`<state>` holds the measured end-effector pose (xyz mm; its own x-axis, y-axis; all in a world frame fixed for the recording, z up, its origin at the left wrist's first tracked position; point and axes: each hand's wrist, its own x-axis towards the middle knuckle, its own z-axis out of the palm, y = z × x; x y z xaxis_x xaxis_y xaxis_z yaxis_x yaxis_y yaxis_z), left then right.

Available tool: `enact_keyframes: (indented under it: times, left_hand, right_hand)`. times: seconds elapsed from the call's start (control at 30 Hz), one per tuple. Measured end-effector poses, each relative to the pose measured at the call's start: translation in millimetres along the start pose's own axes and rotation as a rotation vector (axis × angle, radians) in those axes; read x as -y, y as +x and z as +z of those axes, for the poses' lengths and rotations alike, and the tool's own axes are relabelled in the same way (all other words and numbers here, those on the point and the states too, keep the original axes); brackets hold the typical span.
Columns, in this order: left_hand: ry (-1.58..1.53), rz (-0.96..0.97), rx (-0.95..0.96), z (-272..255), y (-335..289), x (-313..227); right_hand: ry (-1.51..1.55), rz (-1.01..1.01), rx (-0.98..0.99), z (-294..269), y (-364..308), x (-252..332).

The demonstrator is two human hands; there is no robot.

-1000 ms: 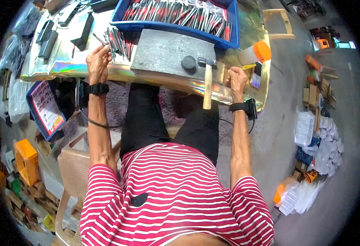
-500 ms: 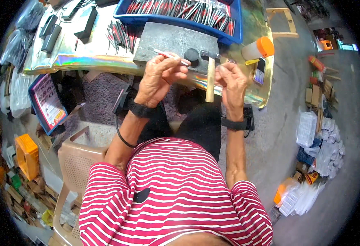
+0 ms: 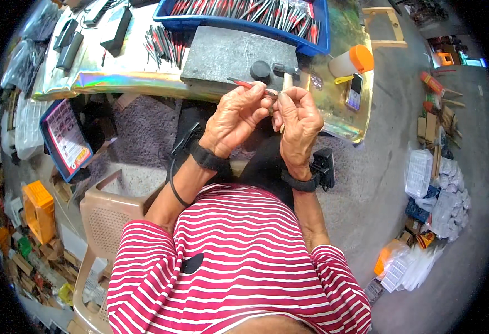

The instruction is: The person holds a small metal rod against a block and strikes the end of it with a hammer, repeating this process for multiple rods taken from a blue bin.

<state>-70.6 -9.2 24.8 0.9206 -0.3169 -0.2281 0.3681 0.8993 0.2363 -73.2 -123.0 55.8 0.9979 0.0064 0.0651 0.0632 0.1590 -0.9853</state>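
A thin red-handled tool (image 3: 243, 84) is being pinched in the fingers of the left hand (image 3: 234, 118), just above the table edge in front of the grey slab (image 3: 233, 55). Its tip is being gripped by the right hand (image 3: 296, 117), fingers closed narrowly.

The counter (image 3: 116, 83) wears a glossy, iridescent foil-like sheet. On it lies a matt, rough grey stone slab (image 3: 233, 55) beside a smooth blue plastic tray (image 3: 222, 23). The beige chair (image 3: 108, 214) looks like moulded plastic; the striped shirt (image 3: 239, 261) is soft cloth.
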Motion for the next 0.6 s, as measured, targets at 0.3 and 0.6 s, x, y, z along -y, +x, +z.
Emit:
enact_keyframes:
  times: [0.3,0.6]
  left_hand:
    - [0.017,0.015,0.003,-2.5,-0.1,2.7]
    - [0.066,0.107,-0.071,7.2,-3.7,3.5]
  right_hand:
    - [0.01,-0.011,-0.008,-0.1,-2.0,-4.6]
    - [-0.059,-0.034,-0.064,5.6,-5.8,-5.6]
